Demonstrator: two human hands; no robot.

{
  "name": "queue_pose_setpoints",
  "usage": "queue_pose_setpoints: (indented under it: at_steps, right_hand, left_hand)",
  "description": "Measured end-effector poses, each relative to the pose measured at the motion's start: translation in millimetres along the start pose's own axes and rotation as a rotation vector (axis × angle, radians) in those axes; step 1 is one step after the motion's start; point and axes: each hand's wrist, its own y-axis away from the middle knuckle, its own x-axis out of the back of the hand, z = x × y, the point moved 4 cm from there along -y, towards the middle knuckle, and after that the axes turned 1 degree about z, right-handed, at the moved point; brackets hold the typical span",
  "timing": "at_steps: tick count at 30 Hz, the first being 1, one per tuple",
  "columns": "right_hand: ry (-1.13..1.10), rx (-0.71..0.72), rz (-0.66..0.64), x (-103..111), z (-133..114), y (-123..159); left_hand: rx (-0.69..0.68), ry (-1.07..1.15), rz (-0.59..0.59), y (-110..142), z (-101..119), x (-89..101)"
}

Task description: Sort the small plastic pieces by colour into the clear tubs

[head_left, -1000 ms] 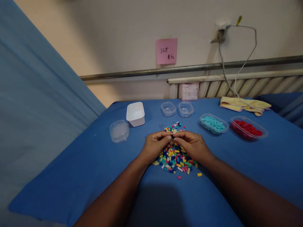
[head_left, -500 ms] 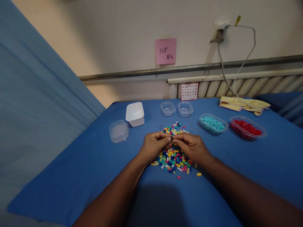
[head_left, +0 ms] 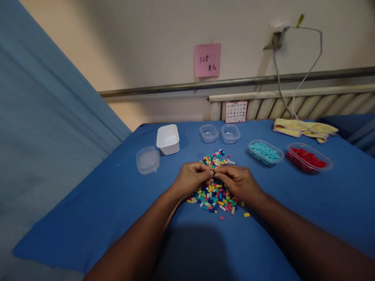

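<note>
A small dark piece (head_left: 213,174) is held in front of the body, over a heap of coloured bricks (head_left: 216,198), between the fingertips of the left hand (head_left: 193,180) and the right hand (head_left: 236,182). Each thumb and forefinger is closed on it from its own side, and the fingertips are brought nearly together; the piece is mostly covered by them, so its shape cannot be made out with certainty. The heap is spread beneath and between both hands, on the near and the far side, on a blue cover (head_left: 117,218). A yellow brick (head_left: 246,214) and a pink brick (head_left: 222,218) are set apart at its near edge. Beyond the right hand, turquoise pieces (head_left: 265,151) and red pieces (head_left: 309,157) are held in separate transparent containers; beyond the left hand, a white tub (head_left: 171,150) is placed. On the wall, a pink note (head_left: 207,72) is marked by hand with "32" and a further sign, with more characters written below. Against the radiator (head_left: 274,107), a red-edged card (head_left: 236,113) is printed with rows of little pictures under a red heading too small to be read.
</note>
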Motion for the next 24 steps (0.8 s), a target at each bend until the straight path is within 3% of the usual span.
queue_pose_setpoints:
  at_steps: [7, 13, 24]
  right_hand:
    - [-0.099, -0.134, 0.091, -3.2, 11.4, -3.7]
    - [-0.096, -0.100, 0.099, -2.2, 9.0, -2.8]
    - [-0.034, -0.048, 0.033, -1.0, 1.4, -4.3]
  left_hand:
    - [-0.006, 0.233, -0.020, -0.6, -4.9, 1.7]
    - [0.017, 0.291, -0.061, 0.3, -2.9, 0.8]
    - [0.015, 0.265, 0.003, -2.3, -4.9, 2.3]
